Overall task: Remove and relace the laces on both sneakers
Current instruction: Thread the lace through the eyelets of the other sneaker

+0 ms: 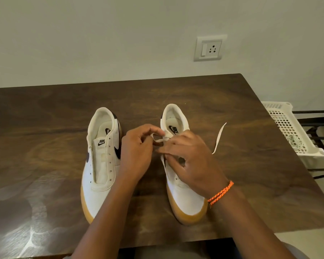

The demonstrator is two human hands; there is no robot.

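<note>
Two white sneakers with gum soles stand side by side on the dark wooden table (45, 113), toes toward me. The left sneaker (101, 163) has bare eyelets and no lace. Over the right sneaker (183, 195) both my hands work near its top eyelets. My left hand (137, 156) pinches a stretch of the white lace (219, 137) between thumb and fingers. My right hand (189, 161), with an orange cord on the wrist, lies over the tongue area with fingers curled at the lace. One free lace end trails to the right onto the table.
A white plastic basket (288, 128) sits off the table's right edge on a dark rack, with something pale and stringy inside. A wall socket (210, 48) is on the wall behind. The table's right edge runs diagonally close to the right sneaker.
</note>
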